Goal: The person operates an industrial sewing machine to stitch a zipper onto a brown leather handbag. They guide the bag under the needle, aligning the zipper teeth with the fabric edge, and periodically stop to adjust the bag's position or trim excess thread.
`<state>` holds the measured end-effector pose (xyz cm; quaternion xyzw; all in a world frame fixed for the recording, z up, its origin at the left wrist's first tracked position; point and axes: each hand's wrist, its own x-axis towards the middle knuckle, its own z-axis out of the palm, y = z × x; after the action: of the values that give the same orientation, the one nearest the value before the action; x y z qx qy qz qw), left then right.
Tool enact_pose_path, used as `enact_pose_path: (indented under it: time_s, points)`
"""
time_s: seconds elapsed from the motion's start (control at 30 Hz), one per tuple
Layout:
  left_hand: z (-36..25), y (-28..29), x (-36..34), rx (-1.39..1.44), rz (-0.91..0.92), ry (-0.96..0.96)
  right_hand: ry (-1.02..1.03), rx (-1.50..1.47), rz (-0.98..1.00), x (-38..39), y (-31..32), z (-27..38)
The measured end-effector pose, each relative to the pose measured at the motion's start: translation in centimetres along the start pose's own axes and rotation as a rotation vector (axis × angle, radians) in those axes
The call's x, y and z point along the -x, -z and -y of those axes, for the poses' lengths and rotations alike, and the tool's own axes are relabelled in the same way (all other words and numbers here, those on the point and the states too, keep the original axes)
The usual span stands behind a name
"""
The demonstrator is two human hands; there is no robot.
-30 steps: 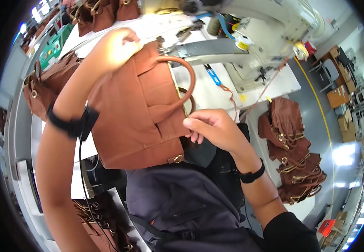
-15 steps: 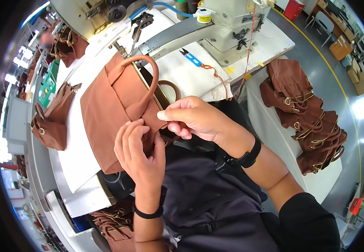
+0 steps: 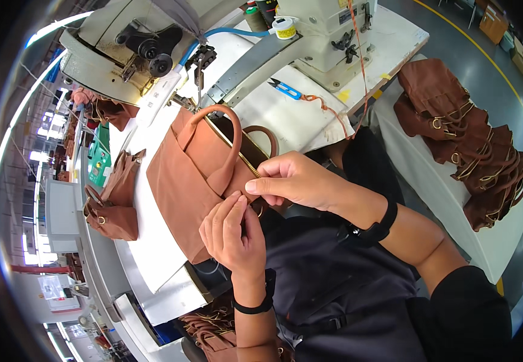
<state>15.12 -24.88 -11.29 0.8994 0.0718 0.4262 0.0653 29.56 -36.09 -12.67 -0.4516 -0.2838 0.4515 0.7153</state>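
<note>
A brown handbag with two rolled handles lies tilted across the white worktop, its top edge toward the right. A gold-toothed zip runs along its opening. My right hand pinches the bag's edge at the near end of that zip, thumb on top. Close beside it, my left hand is closed on the bag's near corner, fingers bent and fingertips almost meeting the right thumb. What lies between the fingertips is too small to make out.
A sewing machine stands behind the bag. Blue thread snips lie on the white surface. Another brown bag sits at the left. Several brown bags are piled on a covered table at the right, more brown pieces below.
The whole view has tilted and shifted, so the scene sits further right. My fingertips have come closer together at the bag's corner, and more of the zip shows. The bag stays held.
</note>
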Motion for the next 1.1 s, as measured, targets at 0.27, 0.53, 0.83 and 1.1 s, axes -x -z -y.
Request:
enact_pose_path:
  time_s: [0.27, 0.53, 0.83, 1.1]
  points:
    - [-0.7, 2.2, -5.7, 0.023, 0.270, -0.124, 0.117, -0.145, -0.095, -0.1, -1.6, -1.6]
    - [1.2, 3.5, -14.2, -0.349, 0.565, -0.485, 0.205, -0.097, -0.100, -0.4, -1.6, -3.2]
    - [5.4, 9.1, -7.3, -0.646, 0.454, -0.071, 0.181, -0.395, -0.049, -1.1, -4.0, -3.5]
    - [3.1, 3.5, -6.5, -0.213, 0.532, 0.012, 0.156, -0.332, -0.105, -0.3, -3.1, -2.4]
